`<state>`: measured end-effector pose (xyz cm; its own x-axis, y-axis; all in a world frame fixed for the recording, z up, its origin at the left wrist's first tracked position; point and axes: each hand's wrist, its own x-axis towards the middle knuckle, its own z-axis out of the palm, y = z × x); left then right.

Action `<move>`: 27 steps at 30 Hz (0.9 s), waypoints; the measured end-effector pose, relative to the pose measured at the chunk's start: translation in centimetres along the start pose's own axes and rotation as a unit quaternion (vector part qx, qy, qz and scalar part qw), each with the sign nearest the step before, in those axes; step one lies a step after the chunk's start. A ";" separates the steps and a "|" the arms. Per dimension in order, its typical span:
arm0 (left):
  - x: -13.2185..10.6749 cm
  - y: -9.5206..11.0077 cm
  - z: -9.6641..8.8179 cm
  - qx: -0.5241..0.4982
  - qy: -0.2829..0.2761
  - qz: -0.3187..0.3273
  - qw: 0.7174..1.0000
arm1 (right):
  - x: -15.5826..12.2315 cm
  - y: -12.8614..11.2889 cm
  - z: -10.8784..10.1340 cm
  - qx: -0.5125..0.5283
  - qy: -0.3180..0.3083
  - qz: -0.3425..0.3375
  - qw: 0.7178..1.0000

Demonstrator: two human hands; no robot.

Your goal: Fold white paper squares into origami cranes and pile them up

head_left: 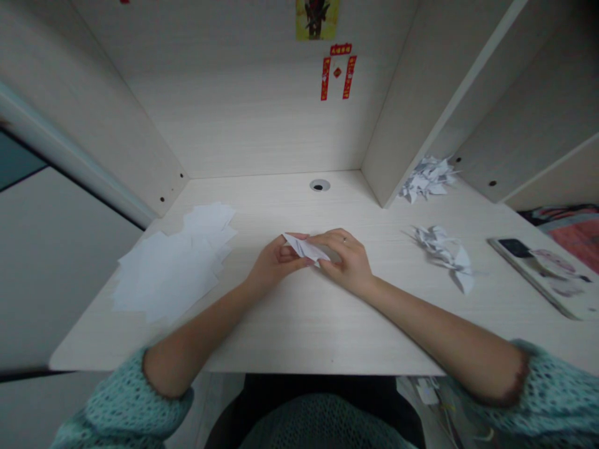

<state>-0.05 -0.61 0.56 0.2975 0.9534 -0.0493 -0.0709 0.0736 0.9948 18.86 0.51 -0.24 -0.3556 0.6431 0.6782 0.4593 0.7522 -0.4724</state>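
A folded piece of white paper (pixel 306 249), narrow and creased at a slant, is pinched between both hands just above the middle of the desk. My left hand (pixel 279 254) grips its left end, with the fingers curled round and the thumb along the near edge. At the right end, my right hand (pixel 345 257) holds it between thumb and fingers, and a ring shows on one finger. The fingers cover part of the paper, so its full shape is hidden.
White paper sheets (pixel 175 268) lie spread at the left. On the right are folded paper pieces (pixel 442 249), and more folded papers (pixel 428 178) are heaped behind the divider (pixel 412 125). A case with a printed picture (pixel 547 274) lies far right. A cable hole (pixel 320 185) is at the back.
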 end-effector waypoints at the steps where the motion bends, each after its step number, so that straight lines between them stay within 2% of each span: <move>1: -0.1 0.0 0.2 0.006 -0.001 -0.003 1.000 | 0.0 0.0 0.0 -0.001 -0.004 -0.002 1.000; 8: -0.1 -0.5 0.4 0.021 -0.004 -0.014 1.000 | -0.2 0.4 0.4 0.015 -0.018 -0.004 1.000; 13: 0.0 -0.5 0.2 0.025 -0.031 -0.018 0.999 | -0.4 0.3 0.4 -0.023 -0.004 0.004 1.000; 20: 0.2 -0.5 0.2 -0.031 -0.056 -0.033 0.997 | -0.6 0.6 0.4 -0.074 0.006 -0.052 0.996; 27: 0.3 -0.8 -0.1 -0.033 -0.053 -0.027 0.998 | -0.7 0.8 0.4 -0.089 -0.006 -0.060 0.994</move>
<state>-0.01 -0.31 -0.25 0.4021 0.9113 -0.0887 -0.1138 0.1459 0.9827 19.18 0.68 -1.29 -0.4260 0.5530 0.7161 0.5493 0.7869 -0.2810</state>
